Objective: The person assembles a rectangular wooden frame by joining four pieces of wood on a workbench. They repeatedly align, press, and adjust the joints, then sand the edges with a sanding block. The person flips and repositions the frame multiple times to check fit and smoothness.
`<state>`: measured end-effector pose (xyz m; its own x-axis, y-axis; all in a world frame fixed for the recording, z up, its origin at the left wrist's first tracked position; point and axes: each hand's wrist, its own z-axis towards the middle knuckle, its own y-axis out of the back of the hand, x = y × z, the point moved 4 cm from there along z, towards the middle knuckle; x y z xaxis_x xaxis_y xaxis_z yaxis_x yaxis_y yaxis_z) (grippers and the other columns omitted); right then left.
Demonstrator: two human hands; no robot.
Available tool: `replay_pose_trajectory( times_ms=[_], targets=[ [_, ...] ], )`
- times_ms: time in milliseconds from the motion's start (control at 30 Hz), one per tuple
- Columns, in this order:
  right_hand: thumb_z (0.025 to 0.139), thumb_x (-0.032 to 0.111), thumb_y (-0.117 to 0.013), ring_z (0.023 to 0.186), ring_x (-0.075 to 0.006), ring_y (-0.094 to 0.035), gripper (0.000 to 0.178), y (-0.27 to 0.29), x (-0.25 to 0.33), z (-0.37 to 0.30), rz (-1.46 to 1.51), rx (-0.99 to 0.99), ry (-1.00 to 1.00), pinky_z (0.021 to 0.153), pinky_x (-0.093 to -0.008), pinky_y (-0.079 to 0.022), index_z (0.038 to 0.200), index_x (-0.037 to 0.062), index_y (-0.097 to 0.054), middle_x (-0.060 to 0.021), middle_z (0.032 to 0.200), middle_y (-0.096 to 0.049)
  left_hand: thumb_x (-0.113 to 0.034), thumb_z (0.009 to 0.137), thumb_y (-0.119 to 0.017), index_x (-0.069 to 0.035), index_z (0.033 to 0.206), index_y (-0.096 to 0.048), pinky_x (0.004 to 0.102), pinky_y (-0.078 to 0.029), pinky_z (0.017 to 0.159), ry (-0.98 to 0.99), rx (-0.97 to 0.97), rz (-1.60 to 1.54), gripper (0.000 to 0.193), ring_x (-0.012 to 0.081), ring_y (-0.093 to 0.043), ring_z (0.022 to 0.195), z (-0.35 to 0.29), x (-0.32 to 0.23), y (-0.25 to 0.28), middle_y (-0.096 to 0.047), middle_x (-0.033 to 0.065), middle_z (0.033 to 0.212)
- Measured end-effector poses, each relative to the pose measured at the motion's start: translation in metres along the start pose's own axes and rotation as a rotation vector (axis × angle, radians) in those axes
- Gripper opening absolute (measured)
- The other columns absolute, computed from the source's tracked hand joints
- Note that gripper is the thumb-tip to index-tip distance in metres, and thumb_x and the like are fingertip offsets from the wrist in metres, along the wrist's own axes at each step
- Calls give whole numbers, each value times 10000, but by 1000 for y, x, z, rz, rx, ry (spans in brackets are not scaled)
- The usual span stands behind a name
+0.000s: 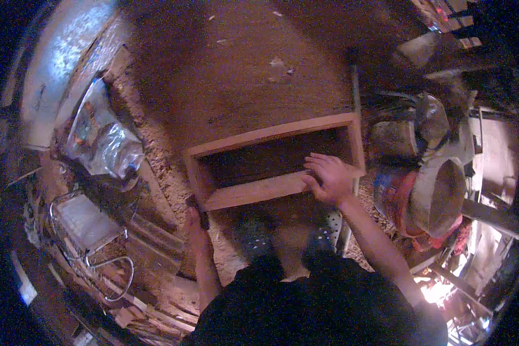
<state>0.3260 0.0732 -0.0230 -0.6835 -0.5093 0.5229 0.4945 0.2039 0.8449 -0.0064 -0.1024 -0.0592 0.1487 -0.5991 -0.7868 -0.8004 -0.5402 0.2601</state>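
A rectangular wooden frame (254, 190), like an open-topped box with a dark inside, lies in front of me on a brown wooden board. My right hand (330, 180) grips its near side toward the right end, fingers over the far edge of that side and the thumb on the near part. At the frame's near left corner is my left hand (197, 226), closed, with a small dark thing at its fingertips that is too dim to make out. Shadow hides part of the left fingers.
On the left lie a crumpled clear plastic bag (118, 150) and a metal-framed chair (89, 225) amid wood scraps. To the right stand a red bucket (395, 193), a pale round container (438, 196) and a grimy can (393, 138). Sawdust covers the floor beside the board (242, 75).
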Motion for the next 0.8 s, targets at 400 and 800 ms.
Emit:
replay_pose_trajectory(
  times_ms=[400,800],
  targets=[
    [945,349,-538,1008,-133,-570,372,31,71,14,1242,200,-492,894,-303,-435,1127,33,-610,-31,1049,-640,-211,880,-598,-9,1343,-446,439,-320,1078,-886,648,560,528,361,-374,1321,-61,-145,-165,-411,202,1409],
    [875,165,-591,822,-124,-592,275,56,-17,-53,639,-191,-1083,734,-283,-472,1082,-16,-594,-76,861,-634,-183,860,-641,-43,1259,-545,418,-340,1054,-1076,494,444,433,315,-471,1233,-41,-149,-142,-507,159,1330]
  ],
)
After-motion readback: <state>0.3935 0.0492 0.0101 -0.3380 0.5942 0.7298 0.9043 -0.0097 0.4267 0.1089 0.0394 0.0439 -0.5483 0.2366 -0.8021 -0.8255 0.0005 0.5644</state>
